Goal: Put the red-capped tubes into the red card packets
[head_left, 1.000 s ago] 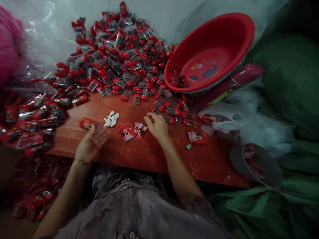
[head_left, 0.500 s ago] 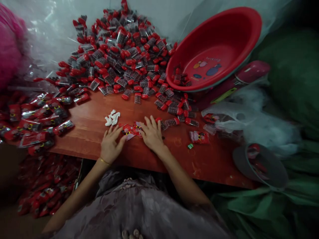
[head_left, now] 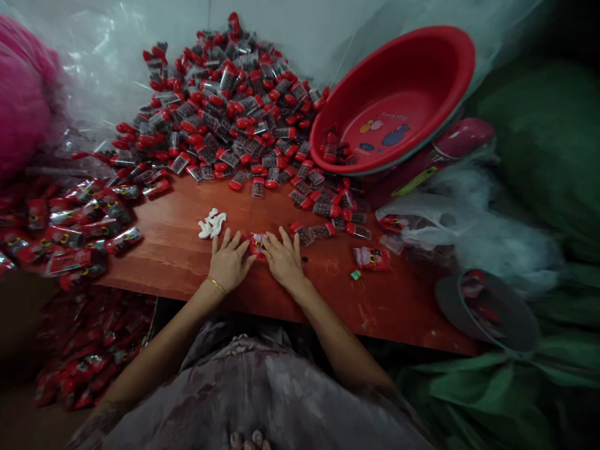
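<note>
Red-brown wood-grained tabletop (head_left: 164,250) carries a heap of red-capped clear tubes (head_left: 234,122) on its far side; its near edge passes beneath the forearms. Left hand (head_left: 230,265) and right hand (head_left: 284,259) lie palm-down, fingers spread. Small red printed packet (head_left: 256,244) sits between them, overlapped by the nearer, right fingertips; its long axis cannot be told. Bare surface extends leftward beyond small white curved pieces (head_left: 212,224).

The table (head_left: 164,209) bears a red packet (head_left: 257,246) between the left hand (head_left: 229,267) and the right hand (head_left: 284,264), white pieces (head_left: 213,225) just beyond the left, filled packets (head_left: 123,241) farther left, tubes (head_left: 257,187) beyond both, a green scrap (head_left: 355,275) rightward.
</note>
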`<action>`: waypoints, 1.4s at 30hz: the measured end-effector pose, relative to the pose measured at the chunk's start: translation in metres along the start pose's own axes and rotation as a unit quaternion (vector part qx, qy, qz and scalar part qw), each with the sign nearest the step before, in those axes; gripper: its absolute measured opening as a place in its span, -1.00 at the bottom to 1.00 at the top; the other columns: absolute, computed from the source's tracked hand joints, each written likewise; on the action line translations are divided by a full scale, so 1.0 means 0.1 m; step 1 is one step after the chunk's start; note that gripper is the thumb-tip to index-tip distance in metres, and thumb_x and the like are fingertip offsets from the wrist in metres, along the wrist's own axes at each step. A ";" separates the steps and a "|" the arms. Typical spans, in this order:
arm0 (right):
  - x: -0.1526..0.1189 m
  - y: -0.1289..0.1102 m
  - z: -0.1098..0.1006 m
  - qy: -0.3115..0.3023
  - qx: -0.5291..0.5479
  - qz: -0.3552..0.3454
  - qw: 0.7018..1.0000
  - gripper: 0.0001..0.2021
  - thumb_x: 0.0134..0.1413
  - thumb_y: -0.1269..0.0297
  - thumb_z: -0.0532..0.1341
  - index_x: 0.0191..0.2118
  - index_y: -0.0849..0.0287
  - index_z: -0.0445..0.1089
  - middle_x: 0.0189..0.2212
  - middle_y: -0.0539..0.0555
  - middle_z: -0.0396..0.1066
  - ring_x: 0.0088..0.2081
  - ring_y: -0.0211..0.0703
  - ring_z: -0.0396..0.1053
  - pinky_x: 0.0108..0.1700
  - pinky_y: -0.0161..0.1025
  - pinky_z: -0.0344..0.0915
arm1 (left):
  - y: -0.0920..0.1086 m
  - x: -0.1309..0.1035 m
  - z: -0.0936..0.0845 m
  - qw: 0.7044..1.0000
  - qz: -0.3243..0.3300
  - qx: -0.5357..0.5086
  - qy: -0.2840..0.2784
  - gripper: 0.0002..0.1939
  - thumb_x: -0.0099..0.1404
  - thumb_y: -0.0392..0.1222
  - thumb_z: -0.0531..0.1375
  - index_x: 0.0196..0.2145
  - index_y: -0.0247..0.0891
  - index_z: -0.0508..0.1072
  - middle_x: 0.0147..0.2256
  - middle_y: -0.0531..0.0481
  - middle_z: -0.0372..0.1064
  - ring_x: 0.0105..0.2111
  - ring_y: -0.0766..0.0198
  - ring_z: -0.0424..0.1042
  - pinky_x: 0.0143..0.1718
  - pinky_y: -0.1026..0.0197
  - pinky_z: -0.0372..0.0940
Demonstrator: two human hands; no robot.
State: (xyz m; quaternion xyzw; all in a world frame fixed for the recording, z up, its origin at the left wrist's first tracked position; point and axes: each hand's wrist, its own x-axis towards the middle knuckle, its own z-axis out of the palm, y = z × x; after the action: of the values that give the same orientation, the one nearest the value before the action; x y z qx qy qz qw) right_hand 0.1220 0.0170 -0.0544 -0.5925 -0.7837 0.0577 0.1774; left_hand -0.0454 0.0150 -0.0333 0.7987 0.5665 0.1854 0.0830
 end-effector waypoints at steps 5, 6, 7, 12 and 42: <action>-0.09 0.03 -0.02 0.056 0.010 0.010 0.998 -0.74 0.21 0.30 0.06 -0.09 -0.03 0.45 0.00 0.02 0.42 0.20 0.09 0.08 0.20 0.33 -0.24 | 0.03 0.01 -0.02 0.999 -0.024 -0.044 0.004 -0.58 0.23 -0.04 0.10 -0.01 -0.26 0.42 0.13 -0.29 0.23 0.23 -0.16 0.00 0.20 -0.25 -0.25; -0.11 0.03 -0.03 0.077 0.007 0.012 0.997 -0.74 0.21 0.30 0.07 -0.10 -0.02 0.46 -0.01 0.02 0.43 0.20 0.08 0.09 0.21 0.32 -0.25 | 0.05 0.01 -0.02 0.997 -0.034 -0.065 0.017 -0.56 0.22 -0.02 0.11 0.00 -0.30 0.42 0.13 -0.31 0.22 0.24 -0.17 -0.01 0.21 -0.24 -0.26; -0.12 0.01 -0.05 0.100 0.003 0.012 0.995 -0.74 0.21 0.30 0.07 -0.10 -0.01 0.46 -0.02 0.03 0.43 0.19 0.08 0.11 0.22 0.31 -0.26 | 0.08 0.02 -0.03 0.994 -0.043 -0.091 0.030 -0.53 0.21 0.00 0.12 0.00 -0.32 0.41 0.13 -0.32 0.22 0.24 -0.17 -0.02 0.21 -0.23 -0.26; -0.19 -0.14 -0.27 0.183 0.021 0.010 0.983 -0.75 0.17 0.32 0.09 -0.11 0.02 0.46 -0.04 0.04 0.45 0.16 0.03 0.18 0.26 0.23 -0.31 | 0.24 0.13 -0.03 0.938 -0.075 -0.332 0.059 -0.70 0.16 -0.03 0.17 -0.18 -0.17 0.52 -0.11 -0.12 0.48 0.06 -0.01 0.30 0.13 -0.03 0.05; -0.04 -0.11 -0.17 0.191 0.138 0.043 0.971 -0.56 0.30 0.22 -0.11 -0.57 0.14 0.29 -0.63 0.05 0.33 -0.53 -0.21 0.24 -0.41 -0.29 0.15 | 0.57 0.15 -0.08 0.548 -0.418 -0.725 0.010 -0.53 -0.37 -0.06 0.47 -0.46 -0.32 0.51 -0.47 0.01 0.48 -0.50 0.36 0.41 -0.41 0.29 0.33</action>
State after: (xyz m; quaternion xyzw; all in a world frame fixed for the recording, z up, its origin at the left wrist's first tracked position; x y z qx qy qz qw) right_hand 0.1190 0.0080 -0.0359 -0.5954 -0.6935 0.0582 0.4015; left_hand 0.0053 0.0092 -0.0032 0.1386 0.5107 0.4854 0.6959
